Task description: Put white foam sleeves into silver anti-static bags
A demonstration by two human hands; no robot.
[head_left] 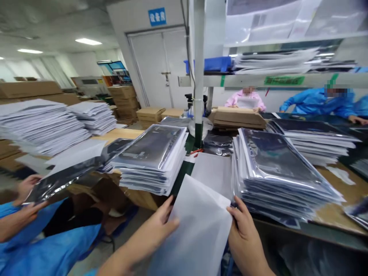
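Observation:
A white sheet [198, 226], perhaps paper or a thin sleeve, is tilted up in front of me. My left hand [162, 226] grips its left edge, thumb on the front face and fingers behind, partly hidden. At the upper right corner, my right hand [244, 230] pinches the same sheet. Beyond it a pale flat sheet [212, 172] lies on the table. To its left stands a stack of dark glossy film-covered panels [155, 147] layered with white sheets. A similar stack [276, 161] rises close to my right hand.
Another person's hands [28, 188] hold a dark glossy sheet at left. Tall piles of white sheets [37, 122] stand behind. A metal post [199, 76] rises mid-table, with red-handled pliers [196, 151] near its base. Co-workers [319, 101] sit across; a shelf [258, 80] spans overhead.

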